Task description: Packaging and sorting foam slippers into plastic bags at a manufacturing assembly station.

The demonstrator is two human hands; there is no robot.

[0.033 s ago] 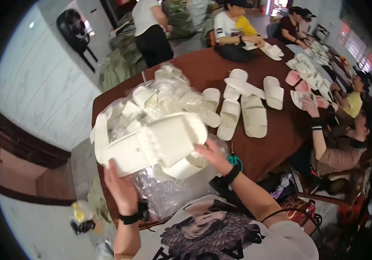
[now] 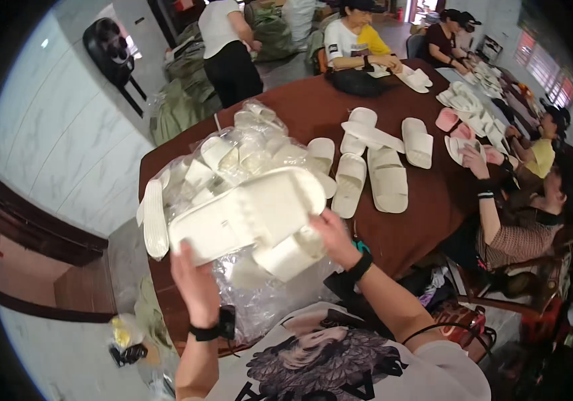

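Brown cloth covers the round bench (image 2: 393, 234) in a pale marble-walled room. Left hand (image 2: 196, 284) and right hand (image 2: 332, 237) grip a cream foam slipper (image 2: 246, 214), raised above crinkled clear plastic bags (image 2: 260, 304).

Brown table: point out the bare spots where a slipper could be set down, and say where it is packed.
The brown table lies bare between the bagged slipper heap and the far seated person's black bag, and again near its edge right of the loose cream slippers. It is crowded under the left hand and right hand, which hold a white slipper, and along the far right row.
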